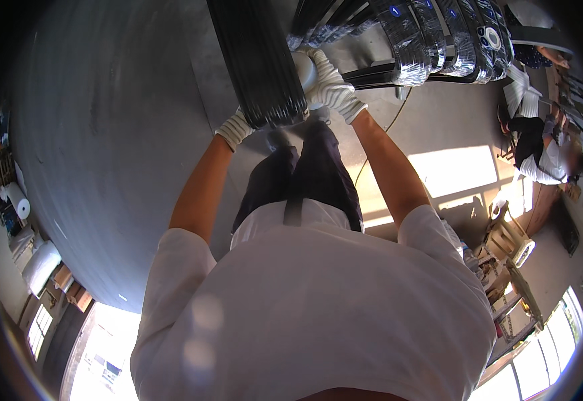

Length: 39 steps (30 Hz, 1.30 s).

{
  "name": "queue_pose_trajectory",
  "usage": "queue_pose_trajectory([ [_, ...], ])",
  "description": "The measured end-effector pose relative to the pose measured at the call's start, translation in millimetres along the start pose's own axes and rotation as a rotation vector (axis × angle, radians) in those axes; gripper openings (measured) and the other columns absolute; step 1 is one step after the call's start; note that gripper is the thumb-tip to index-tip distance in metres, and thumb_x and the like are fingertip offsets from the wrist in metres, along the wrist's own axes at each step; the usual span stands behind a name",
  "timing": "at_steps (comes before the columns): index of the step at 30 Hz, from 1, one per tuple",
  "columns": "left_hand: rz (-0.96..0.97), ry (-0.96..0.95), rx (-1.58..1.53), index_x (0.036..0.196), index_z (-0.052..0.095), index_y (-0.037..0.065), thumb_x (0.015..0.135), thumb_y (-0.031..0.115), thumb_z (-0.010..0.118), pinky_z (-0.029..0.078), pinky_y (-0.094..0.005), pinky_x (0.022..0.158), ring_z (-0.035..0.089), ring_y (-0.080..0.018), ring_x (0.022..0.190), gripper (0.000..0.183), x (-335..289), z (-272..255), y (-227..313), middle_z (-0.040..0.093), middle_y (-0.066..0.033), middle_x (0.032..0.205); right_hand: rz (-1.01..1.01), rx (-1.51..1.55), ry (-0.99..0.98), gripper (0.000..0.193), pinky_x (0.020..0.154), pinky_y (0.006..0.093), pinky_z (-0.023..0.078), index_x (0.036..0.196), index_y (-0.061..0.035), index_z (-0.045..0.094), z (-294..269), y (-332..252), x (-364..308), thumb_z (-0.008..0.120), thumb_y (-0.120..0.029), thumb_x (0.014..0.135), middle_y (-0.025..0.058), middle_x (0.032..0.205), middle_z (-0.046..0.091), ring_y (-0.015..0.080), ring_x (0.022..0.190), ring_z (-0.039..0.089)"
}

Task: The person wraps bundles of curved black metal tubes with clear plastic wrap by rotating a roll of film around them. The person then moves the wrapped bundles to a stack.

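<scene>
A bundle of long black strips (pixel 258 63) runs away from me, its near end in front of my legs. My left hand (pixel 236 129), in a white striped knit glove, grips the bundle's left side near that end. Its fingers go out of sight under the strips. On the other side my right hand (pixel 333 85), gloved the same way, is closed around a pale roll (pixel 305 71) that looks like wrapping film. The roll sits against the bundle's right side, partly covered by my fingers.
Several black bundles wrapped in clear film (pixel 411 43) lie at the far right. A large dark grey surface (pixel 124 134) fills the left. A seated person (pixel 545 150) is at the right, near a pale plastic chair (pixel 505 237). A thin cable (pixel 393 123) crosses the floor.
</scene>
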<state>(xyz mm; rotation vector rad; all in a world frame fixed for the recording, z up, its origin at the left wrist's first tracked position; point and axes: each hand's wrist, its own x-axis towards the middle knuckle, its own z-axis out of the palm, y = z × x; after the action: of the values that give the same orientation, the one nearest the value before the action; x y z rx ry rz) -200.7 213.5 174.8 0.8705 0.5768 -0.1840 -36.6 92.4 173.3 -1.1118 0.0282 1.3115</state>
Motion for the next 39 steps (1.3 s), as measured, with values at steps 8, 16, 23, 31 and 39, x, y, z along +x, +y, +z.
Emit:
queue_pose_trajectory([
  [8, 0.096, 0.093, -0.107, 0.112, 0.051, 0.003, 0.082, 0.021, 0.056, 0.048, -0.0293, 0.077, 0.058, -0.0206, 0.090, 0.035, -1.3, -0.3, -20.1, 0.059, -0.0079, 0.101, -0.636, -0.866, -0.005, 0.074, 0.090, 0.0393, 0.047, 0.122, -0.0115, 0.043, 2.6, 8.9, -13.3, 0.082, -0.019, 0.060, 0.0144, 0.112, 0.057, 0.0275, 0.103, 0.057],
  [16, 0.154, 0.130, -0.148, 0.114, 0.050, 0.003, 0.081, 0.024, 0.058, 0.048, -0.0293, 0.078, 0.058, -0.0208, 0.090, 0.040, 18.1, 7.8, -21.1, 0.058, -0.0081, 0.103, -0.374, -0.227, -0.115, 0.078, 0.091, 0.0338, 0.045, 0.128, -0.0130, 0.039, -41.0, 40.8, 44.0, 0.080, -0.005, 0.062, 0.0076, 0.115, 0.054, 0.0170, 0.106, 0.050],
  [23, 0.197, 0.190, -0.204, 0.116, 0.049, 0.003, 0.080, 0.026, 0.061, 0.047, -0.0294, 0.078, 0.058, -0.0210, 0.091, 0.044, 27.3, 5.1, -29.3, 0.058, -0.0082, 0.104, -0.565, -0.139, 0.356, 0.068, 0.097, 0.0322, 0.039, 0.139, -0.0120, 0.028, 38.2, 47.8, -78.0, 0.066, -0.022, 0.083, 0.0119, 0.130, 0.043, 0.0195, 0.116, 0.044],
  [31, 0.254, 0.206, -0.276, 0.118, 0.048, 0.004, 0.078, 0.029, 0.063, 0.047, -0.0295, 0.079, 0.057, -0.0213, 0.091, 0.050, 52.8, 24.7, -29.6, 0.057, -0.0084, 0.106, -0.702, -0.920, 0.680, 0.137, 0.101, 0.0412, 0.036, 0.143, -0.0164, -0.005, 84.6, 65.9, -98.9, 0.087, -0.048, 0.046, 0.0229, 0.139, 0.015, 0.0359, 0.127, 0.026],
  [39, 0.429, 0.313, -0.400, 0.120, 0.046, 0.004, 0.077, 0.032, 0.065, 0.047, -0.0295, 0.080, 0.057, -0.0215, 0.092, 0.055, 84.4, 54.4, -37.5, 0.057, -0.0086, 0.107, -0.666, -0.950, 1.001, 0.133, 0.099, 0.0409, 0.040, 0.142, -0.0250, -0.001, 83.7, 43.7, -81.0, 0.089, -0.030, 0.045, 0.0278, 0.138, 0.009, 0.0401, 0.126, 0.027],
])
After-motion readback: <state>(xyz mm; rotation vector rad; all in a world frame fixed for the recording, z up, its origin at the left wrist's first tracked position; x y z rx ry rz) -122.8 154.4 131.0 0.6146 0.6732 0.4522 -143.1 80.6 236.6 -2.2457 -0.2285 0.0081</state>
